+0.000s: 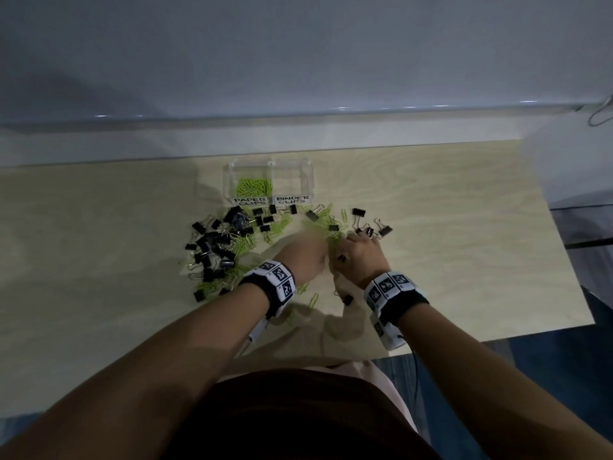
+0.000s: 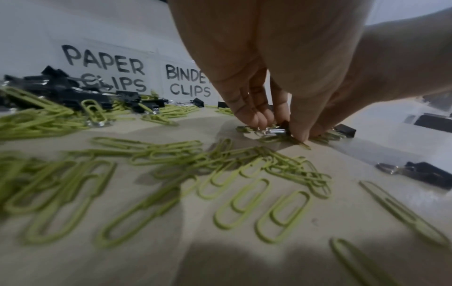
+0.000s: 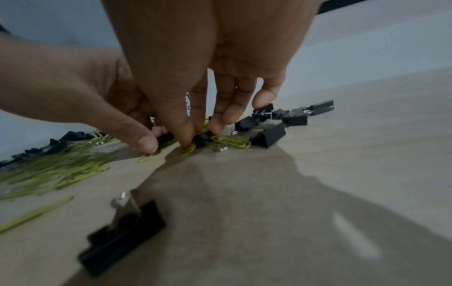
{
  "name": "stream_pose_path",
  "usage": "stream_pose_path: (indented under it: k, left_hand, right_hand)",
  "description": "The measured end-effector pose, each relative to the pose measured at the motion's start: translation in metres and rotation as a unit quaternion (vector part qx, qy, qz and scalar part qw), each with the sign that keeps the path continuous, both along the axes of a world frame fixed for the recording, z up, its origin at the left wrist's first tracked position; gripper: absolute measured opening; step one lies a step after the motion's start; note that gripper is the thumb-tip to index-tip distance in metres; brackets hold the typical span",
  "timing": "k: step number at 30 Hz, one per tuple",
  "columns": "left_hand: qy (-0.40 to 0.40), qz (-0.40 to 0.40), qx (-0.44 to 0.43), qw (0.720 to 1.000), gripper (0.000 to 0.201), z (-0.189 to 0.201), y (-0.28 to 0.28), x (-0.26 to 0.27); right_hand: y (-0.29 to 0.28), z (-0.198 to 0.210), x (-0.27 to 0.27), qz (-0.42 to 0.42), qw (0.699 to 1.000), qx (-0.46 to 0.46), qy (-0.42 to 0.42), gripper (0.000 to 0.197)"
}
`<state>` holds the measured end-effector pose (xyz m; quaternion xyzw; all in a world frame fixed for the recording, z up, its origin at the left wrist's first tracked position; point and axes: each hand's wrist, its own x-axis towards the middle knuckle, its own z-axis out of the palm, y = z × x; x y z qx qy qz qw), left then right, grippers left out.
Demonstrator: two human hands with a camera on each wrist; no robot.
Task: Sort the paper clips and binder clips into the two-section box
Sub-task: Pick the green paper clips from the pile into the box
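Note:
The clear two-section box (image 1: pixel 229 180) stands at the table's far side; its "PAPER CLIPS" half holds green paper clips (image 1: pixel 253 186), and I see nothing in the "BINDER CLIPS" half (image 1: pixel 292 182). Loose green paper clips (image 2: pixel 220 164) and black binder clips (image 1: pixel 212 240) lie mixed in front of it. My left hand (image 2: pixel 281 125) reaches down and pinches a small binder clip (image 2: pixel 274 131) on the table. Right beside it, my right hand (image 3: pixel 200 135) pinches another binder clip (image 3: pixel 204 139), its thumb tip on a green paper clip (image 3: pixel 189 151). The two hands touch.
A cluster of binder clips (image 3: pixel 269 131) lies just right of my right hand. Single binder clips (image 3: pixel 122 236) (image 2: pixel 425 174) lie nearer me. The wooden table's (image 1: pixel 464 260) right edge and front corner are close; a wall runs behind the box.

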<state>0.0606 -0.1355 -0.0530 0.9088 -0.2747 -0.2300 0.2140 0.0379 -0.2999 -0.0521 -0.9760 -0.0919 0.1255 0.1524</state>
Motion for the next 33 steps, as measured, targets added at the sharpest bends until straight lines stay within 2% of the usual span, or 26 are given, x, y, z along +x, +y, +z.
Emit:
stream_pose_path:
  k: [3, 5, 7, 9, 12, 14, 15, 17, 19, 21, 25, 30, 33]
  left_hand:
    - [-0.001, 0.047, -0.05, 0.998, 0.018, 0.001, 0.012, 0.002]
    - [-0.004, 0.101, -0.062, 0.993, 0.014, 0.003, 0.027, 0.005]
    - [-0.012, 0.147, -0.041, 0.988, 0.013, 0.006, 0.045, 0.01]
    - [-0.05, 0.166, 0.0, 0.985, 0.015, 0.006, 0.064, 0.017]
    - [-0.126, 0.129, 0.095, 0.979, 0.029, 0.005, 0.074, 0.025]
    - [-0.141, 0.094, 0.094, 0.981, 0.034, 0.008, 0.06, 0.029]
    - [-0.138, 0.084, 0.076, 0.984, 0.035, 0.01, 0.049, 0.031]
    - [-0.119, 0.06, 0.051, 0.99, 0.042, 0.01, 0.028, 0.035]
    - [-0.11, 0.038, 0.054, 0.992, 0.052, 0.008, 0.011, 0.04]
    - [-0.113, 0.034, 0.08, 0.99, 0.052, 0.005, 0.0, 0.044]
    - [-0.106, 0.072, 0.093, 0.987, 0.03, 0.003, -0.009, 0.049]
    - [-0.062, 0.157, -0.014, 0.986, 0.016, 0.001, -0.001, 0.053]
    - [-0.079, 0.178, -0.082, 0.977, 0.017, 0.01, 0.014, 0.047]
  right_hand:
    - [0.001, 0.002, 0.001, -0.055, 0.993, 0.106, 0.019, 0.007]
    - [0.0, 0.006, 0.004, -0.148, 0.961, 0.228, 0.049, 0.009]
    - [-0.004, 0.007, 0.005, -0.22, 0.917, 0.329, 0.054, 0.016]
    - [-0.01, 0.005, 0.006, -0.258, 0.882, 0.392, 0.047, 0.017]
    - [-0.017, 0.005, 0.007, -0.285, 0.866, 0.409, 0.042, 0.008]
    - [-0.02, 0.006, 0.008, -0.275, 0.878, 0.386, 0.06, 0.011]
    - [-0.02, 0.007, 0.009, -0.254, 0.898, 0.355, 0.06, 0.014]
    - [-0.018, 0.008, 0.011, -0.177, 0.948, 0.263, 0.021, 0.021]
    - [-0.013, 0.006, 0.011, -0.077, 0.975, 0.205, -0.032, 0.024]
    - [-0.005, 0.006, 0.01, -0.019, 0.981, 0.191, -0.03, 0.024]
    - [0.011, 0.01, 0.005, 0.025, 0.991, 0.132, 0.025, 0.025]
    - [0.019, 0.008, 0.004, 0.031, 0.992, 0.107, 0.058, 0.02]
    - [0.016, 0.009, 0.002, 0.025, 0.992, 0.11, 0.055, 0.018]
